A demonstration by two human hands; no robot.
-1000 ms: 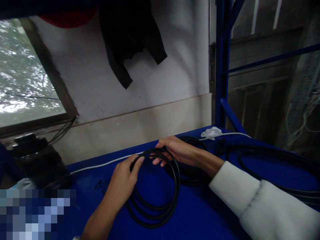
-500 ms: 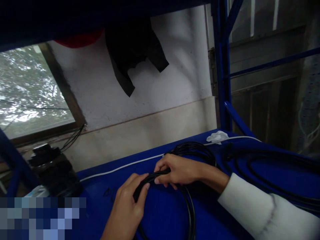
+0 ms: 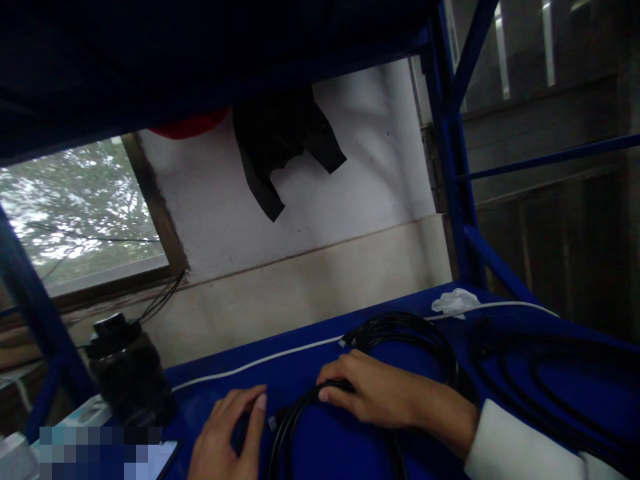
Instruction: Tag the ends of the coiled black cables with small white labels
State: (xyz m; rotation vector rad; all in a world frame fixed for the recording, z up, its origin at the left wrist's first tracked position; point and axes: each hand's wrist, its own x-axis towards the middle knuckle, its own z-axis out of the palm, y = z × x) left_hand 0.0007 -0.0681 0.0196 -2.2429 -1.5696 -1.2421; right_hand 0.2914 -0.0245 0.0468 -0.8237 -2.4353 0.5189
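My right hand (image 3: 357, 387) is closed around the top of a black coiled cable (image 3: 285, 437), thumb and fingers pinching the strands together. The coil's loop runs down past the bottom edge of the picture, and a small connector end (image 3: 273, 423) shows on its left side. To the left of that coil, my left hand (image 3: 227, 430) is off the cable, its thumb and index finger apart with nothing visible between them. Just beyond my right hand lies a second black cable coil (image 3: 400, 327) on the blue surface (image 3: 335, 440), with a light connector tip at its left end.
Thicker black cables (image 3: 525, 373) lie at the right. A white cord (image 3: 280, 355) crosses behind the coils beside crumpled white paper (image 3: 455, 301). At left stand a dark bottle (image 3: 130, 373) and a phone (image 3: 167, 460). Blue posts (image 3: 453, 153) and an overhead shelf (image 3: 225, 60) frame the space.
My left hand has let go of the cable coil and moved a little left and down. My right hand still grips the coil. The view has tilted upward.
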